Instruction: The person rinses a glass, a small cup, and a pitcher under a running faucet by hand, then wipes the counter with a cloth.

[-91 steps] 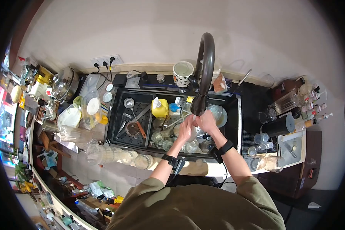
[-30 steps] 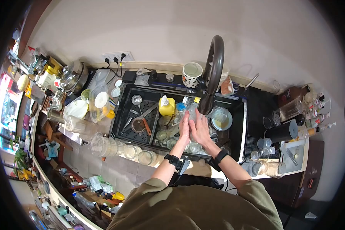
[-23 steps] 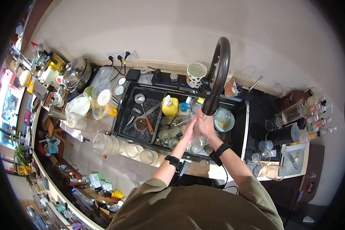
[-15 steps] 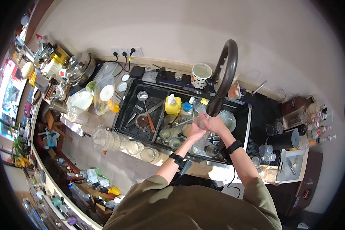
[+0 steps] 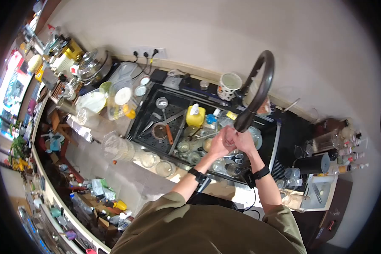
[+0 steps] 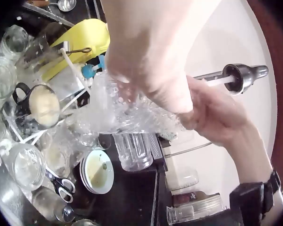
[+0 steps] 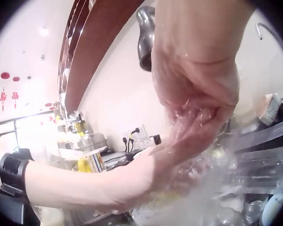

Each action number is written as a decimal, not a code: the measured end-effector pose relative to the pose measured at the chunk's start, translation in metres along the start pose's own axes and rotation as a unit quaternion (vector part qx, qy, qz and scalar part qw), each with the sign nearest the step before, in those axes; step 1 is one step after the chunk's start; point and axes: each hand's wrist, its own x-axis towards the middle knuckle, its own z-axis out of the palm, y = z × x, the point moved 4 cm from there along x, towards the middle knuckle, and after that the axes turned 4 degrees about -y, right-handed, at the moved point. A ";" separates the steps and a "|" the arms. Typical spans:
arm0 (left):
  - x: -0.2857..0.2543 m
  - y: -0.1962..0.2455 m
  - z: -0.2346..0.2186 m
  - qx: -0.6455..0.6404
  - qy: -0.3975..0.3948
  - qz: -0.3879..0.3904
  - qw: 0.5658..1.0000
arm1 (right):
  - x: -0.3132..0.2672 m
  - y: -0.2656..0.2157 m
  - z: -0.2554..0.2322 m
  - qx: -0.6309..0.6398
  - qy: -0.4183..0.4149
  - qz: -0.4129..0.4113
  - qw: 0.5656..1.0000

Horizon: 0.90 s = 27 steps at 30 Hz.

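Note:
In the head view my left hand [image 5: 221, 144] and right hand [image 5: 244, 142] meet under the dark spray head of the faucet [image 5: 244, 122], cupped against each other over the sink. Water [image 6: 118, 115] runs over them and splashes below in the left wrist view. The right wrist view shows wet skin, with my left hand [image 7: 146, 172] pressed against the palm side of my right hand [image 7: 193, 75]. No object shows between them. Beneath lie glass jars [image 5: 194, 158], scissors [image 5: 238, 158], stacked small dishes [image 6: 98, 172] and a clear plastic container [image 6: 134, 153].
A yellow pump bottle [image 5: 195, 116] stands left of my hands. Further left, a black drain tray [image 5: 148, 139] holds a ladle [image 5: 161, 103] and a strainer [image 5: 159, 131]. Glass jars [image 5: 165, 168] line the front counter edge. A spotted cup [image 5: 229, 86] sits behind the sink.
My hands go from palms facing each other, fingers extended, to cupped together under the faucet. The head view has tilted, shifting the sink and counter.

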 end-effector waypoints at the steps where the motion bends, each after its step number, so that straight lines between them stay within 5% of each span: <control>1: 0.003 0.000 -0.001 0.029 -0.035 0.009 0.999 | -0.003 -0.001 -0.008 0.016 -0.024 0.002 1.000; 3: 0.006 -0.005 -0.004 0.033 -0.135 -0.002 0.990 | -0.010 -0.003 -0.025 0.053 -0.071 0.005 0.996; 6: 0.004 -0.051 0.016 -0.162 -0.200 -0.075 0.963 | -0.016 0.009 -0.040 0.200 -0.109 0.034 0.973; 8: -0.003 -0.073 0.036 -0.342 -0.147 -0.195 0.907 | -0.021 0.002 -0.045 0.243 -0.096 0.023 0.965; 9: -0.006 -0.079 0.041 -0.425 -0.116 -0.254 0.861 | -0.023 0.003 -0.044 0.218 -0.085 0.016 0.972; 10: -0.005 -0.085 0.044 -0.472 -0.189 -0.301 0.807 | -0.024 0.004 -0.041 0.193 -0.073 0.009 0.978; 13: -0.008 -0.096 0.052 -0.564 -0.205 -0.338 0.725 | -0.032 -0.013 -0.034 0.060 -0.052 -0.036 0.996; 16: -0.001 -0.124 0.067 -0.605 -0.053 -0.375 0.700 | -0.037 -0.029 -0.020 -0.083 -0.026 -0.071 0.994; 19: 0.001 -0.119 0.055 -0.375 0.105 -0.401 0.829 | -0.040 -0.038 -0.008 -0.142 0.007 -0.074 0.987; 22: 0.001 -0.060 0.023 -0.066 0.048 -0.266 0.960 | -0.037 -0.037 0.000 -0.147 0.021 -0.045 0.988; 25: -0.003 -0.046 0.022 -0.013 0.091 -0.170 0.981 | -0.031 -0.030 -0.001 -0.106 0.039 -0.004 0.994; 27: 0.000 -0.038 0.022 0.040 0.051 -0.123 0.990 | -0.030 -0.024 0.000 -0.124 0.045 0.018 0.991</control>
